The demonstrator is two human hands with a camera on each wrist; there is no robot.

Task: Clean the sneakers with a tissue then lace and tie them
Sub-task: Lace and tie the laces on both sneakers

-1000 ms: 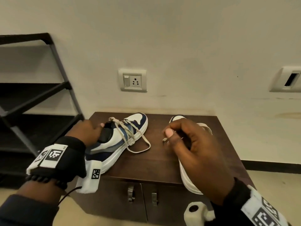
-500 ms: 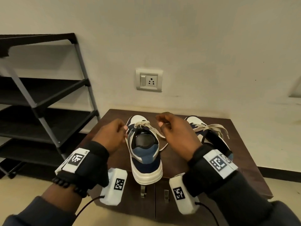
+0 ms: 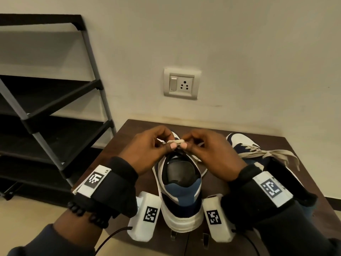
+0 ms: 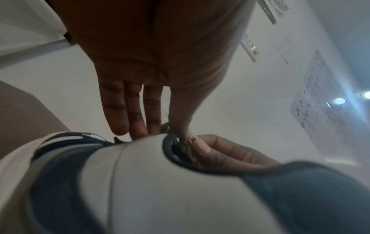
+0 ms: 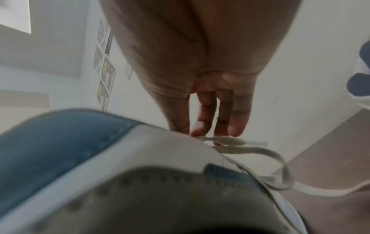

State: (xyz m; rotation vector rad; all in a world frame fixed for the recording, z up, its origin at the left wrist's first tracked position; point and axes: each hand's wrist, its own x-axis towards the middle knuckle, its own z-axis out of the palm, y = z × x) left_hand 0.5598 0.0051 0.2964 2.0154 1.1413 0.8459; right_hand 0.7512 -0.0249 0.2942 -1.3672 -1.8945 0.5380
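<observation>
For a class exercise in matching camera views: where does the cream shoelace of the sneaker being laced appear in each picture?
Head: the shoelace is centre frame, pinched between both thumbs.
Left wrist: only a dark, blurred bit at the fingertips, right of centre.
Right wrist: lower right, looping from the fingertips.
Shared landmark: the sneaker, its collar in every view.

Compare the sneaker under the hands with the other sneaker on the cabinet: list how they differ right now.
The near sneaker sits heel toward the camera at the cabinet's front edge; the far sneaker lies off to the right. The left hand and right hand pinch the near sneaker's lace; nobody touches the far sneaker. The far sneaker's laces lie loose across it. Both are white and navy with cream laces.
</observation>
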